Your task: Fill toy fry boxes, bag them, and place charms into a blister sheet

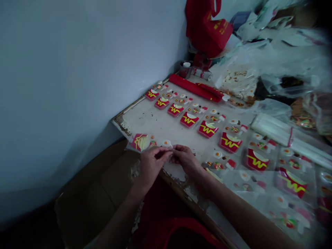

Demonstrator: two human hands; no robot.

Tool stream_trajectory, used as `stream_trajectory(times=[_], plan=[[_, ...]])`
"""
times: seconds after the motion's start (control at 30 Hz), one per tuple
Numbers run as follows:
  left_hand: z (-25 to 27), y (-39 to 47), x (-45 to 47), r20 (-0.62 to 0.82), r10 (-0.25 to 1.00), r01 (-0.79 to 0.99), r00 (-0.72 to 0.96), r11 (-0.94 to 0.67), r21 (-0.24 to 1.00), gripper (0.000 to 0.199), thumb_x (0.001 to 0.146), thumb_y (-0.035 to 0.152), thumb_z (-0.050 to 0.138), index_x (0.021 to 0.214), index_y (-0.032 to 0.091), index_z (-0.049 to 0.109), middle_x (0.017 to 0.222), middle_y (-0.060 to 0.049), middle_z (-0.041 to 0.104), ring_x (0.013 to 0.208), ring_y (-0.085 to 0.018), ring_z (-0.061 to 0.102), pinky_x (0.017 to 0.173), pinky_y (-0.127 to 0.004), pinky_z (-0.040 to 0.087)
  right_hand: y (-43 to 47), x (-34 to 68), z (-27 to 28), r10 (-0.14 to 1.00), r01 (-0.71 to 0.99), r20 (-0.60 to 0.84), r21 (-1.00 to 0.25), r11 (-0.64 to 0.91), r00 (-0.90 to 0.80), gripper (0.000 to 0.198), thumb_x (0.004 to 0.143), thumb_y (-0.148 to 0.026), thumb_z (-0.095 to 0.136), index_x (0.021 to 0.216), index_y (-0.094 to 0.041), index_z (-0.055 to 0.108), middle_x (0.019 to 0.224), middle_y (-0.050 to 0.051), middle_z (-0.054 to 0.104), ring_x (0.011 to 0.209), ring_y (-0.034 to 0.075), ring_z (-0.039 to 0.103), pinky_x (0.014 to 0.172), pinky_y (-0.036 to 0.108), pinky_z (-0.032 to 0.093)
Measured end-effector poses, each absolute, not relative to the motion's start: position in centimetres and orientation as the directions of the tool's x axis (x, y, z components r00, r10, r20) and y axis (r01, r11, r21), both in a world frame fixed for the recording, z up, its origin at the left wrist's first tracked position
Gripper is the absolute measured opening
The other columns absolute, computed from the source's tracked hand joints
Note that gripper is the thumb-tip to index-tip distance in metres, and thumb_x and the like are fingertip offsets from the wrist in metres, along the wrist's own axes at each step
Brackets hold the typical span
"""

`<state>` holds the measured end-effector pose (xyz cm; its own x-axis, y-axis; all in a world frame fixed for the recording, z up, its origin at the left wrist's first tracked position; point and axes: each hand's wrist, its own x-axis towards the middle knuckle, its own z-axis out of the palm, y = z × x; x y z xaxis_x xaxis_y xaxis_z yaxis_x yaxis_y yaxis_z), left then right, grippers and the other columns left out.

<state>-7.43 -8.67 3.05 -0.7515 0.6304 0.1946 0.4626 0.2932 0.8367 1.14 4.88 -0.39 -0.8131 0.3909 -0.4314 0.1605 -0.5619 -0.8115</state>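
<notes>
Near the table's front edge, my left hand (152, 164) and my right hand (186, 159) meet, fingertips pinched together at the end of a clear plastic bag (149, 138). Lying flat and stretching off to the left, this bag holds a red fries-box piece (136, 141) with pale fries, a fried-egg piece (166, 143) and other small food shapes. Both hands are closed on the bag's end; my fingers hide the exact edge. Several similar filled bags, one with a red piece marked in yellow (189, 119), lie in a diagonal row beyond my hands.
A worn white table (145, 116) stands against a pale wall (85, 62). An open cardboard box (95, 193) sits below its left edge. A red roll (192, 87), a red carry bag (207, 31), a cup (185, 70) and heaped plastic bags (280, 58) occupy the far side.
</notes>
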Motion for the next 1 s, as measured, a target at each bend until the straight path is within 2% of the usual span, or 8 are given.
stream_trajectory(times=[0.13, 0.27, 0.37, 0.47, 0.63, 0.77, 0.9, 1.0], plan=[[3.8, -10.0, -13.2, 0.338, 0.729, 0.739, -0.595, 0.332, 0.586, 0.029, 0.088, 0.041, 0.067, 0.11, 0.021, 0.072, 0.113, -0.009, 0.071, 0.108, -0.023, 0.063, 0.098, -0.038, 0.047, 5.9, 1.9, -0.2, 0.349, 0.222, -0.454, -0.814, -0.537, -0.82, 0.038, 0.067, -0.047, 0.084, 0.079, -0.014, 0.07, 0.06, 0.0, 0.063, 0.049, 0.008, 0.052, 0.046, 0.018, 0.037], [3.8, -8.4, -17.5, 0.089, 0.954, 0.877, -0.288, 0.225, 0.426, 0.072, 0.078, 0.059, 0.072, 0.137, 0.022, 0.056, 0.146, -0.013, 0.052, 0.135, -0.03, 0.045, 0.114, -0.046, 0.03, 6.5, 2.3, 0.2, 0.3, 0.282, -0.507, -0.781, -0.558, -0.808, 0.048, 0.065, -0.058, 0.084, 0.082, -0.015, 0.071, 0.067, 0.003, 0.067, 0.056, 0.011, 0.059, 0.049, 0.019, 0.043], [3.3, -6.7, -18.1, -0.124, 0.99, 0.908, -0.071, 0.115, 0.403, 0.095, 0.068, 0.068, 0.075, 0.146, 0.025, 0.045, 0.138, -0.011, 0.058, 0.128, -0.032, 0.05, 0.114, -0.051, 0.023, 6.4, 2.3, 0.1, 0.313, 0.322, -0.542, -0.777, -0.541, -0.78, 0.052, 0.063, -0.064, 0.082, 0.077, -0.015, 0.069, 0.066, 0.004, 0.067, 0.055, 0.012, 0.059, 0.048, 0.021, 0.043], [3.0, -5.9, -17.3, -0.147, 0.986, 0.919, 0.075, -0.011, 0.393, 0.11, 0.06, 0.07, 0.077, 0.15, 0.02, 0.039, 0.126, -0.012, 0.061, 0.117, -0.032, 0.054, 0.108, -0.046, 0.029, 5.9, 2.2, -0.4, 0.412, 0.349, -0.544, -0.817, -0.459, -0.731, 0.05, 0.067, -0.065, 0.078, 0.067, -0.016, 0.064, 0.058, 0.003, 0.063, 0.049, 0.013, 0.056, 0.047, 0.023, 0.042], [3.1, -6.7, -15.4, -0.075, 0.994, 0.948, 0.086, -0.058, 0.314, 0.115, 0.063, 0.066, 0.075, 0.153, 0.01, 0.03, 0.124, -0.016, 0.057, 0.115, -0.032, 0.052, 0.109, -0.045, 0.028, 4.9, 1.5, -0.8, 0.576, 0.393, -0.486, -0.873, -0.289, -0.657, 0.048, 0.071, -0.06, 0.074, 0.054, -0.019, 0.057, 0.044, 0.0, 0.053, 0.039, 0.012, 0.046, 0.043, 0.025, 0.035], [3.2, -7.9, -14.5, -0.011, 1.0, 0.964, 0.015, -0.011, 0.264, 0.107, 0.068, 0.064, 0.071, 0.152, 0.012, 0.031, 0.136, -0.017, 0.052, 0.124, -0.034, 0.047, 0.115, -0.049, 0.021, 4.8, 1.2, -0.7, 0.606, 0.422, -0.448, -0.885, -0.196, -0.658, 0.05, 0.077, -0.061, 0.067, 0.052, -0.019, 0.055, 0.042, 0.0, 0.051, 0.04, 0.012, 0.045, 0.044, 0.026, 0.035], [4.1, -8.8, -14.3, -0.019, 1.0, 0.972, -0.012, 0.016, 0.234, 0.1, 0.068, 0.055, 0.074, 0.15, 0.013, 0.035, 0.132, -0.017, 0.053, 0.119, -0.032, 0.049, 0.109, -0.045, 0.033, 5.2, 1.8, 0.1, 0.565, 0.406, -0.447, -0.89, -0.205, -0.694, 0.05, 0.08, -0.063, 0.063, 0.058, -0.019, 0.056, 0.046, -0.002, 0.05, 0.041, 0.01, 0.041, 0.042, 0.025, 0.03], [6.5, -10.4, -14.5, -0.007, 0.997, 0.976, -0.074, 0.074, 0.207, 0.099, 0.064, 0.043, 0.077, 0.15, 0.013, 0.036, 0.128, -0.016, 0.053, 0.116, -0.032, 0.051, 0.102, -0.042, 0.04, 5.0, 2.1, 2.3, 0.435, 0.295, -0.383, -0.92, -0.257, -0.815, 0.044, 0.078, -0.06, 0.07, 0.073, -0.016, 0.065, 0.059, 0.0, 0.06, 0.048, 0.01, 0.048, 0.046, 0.022, 0.034]])
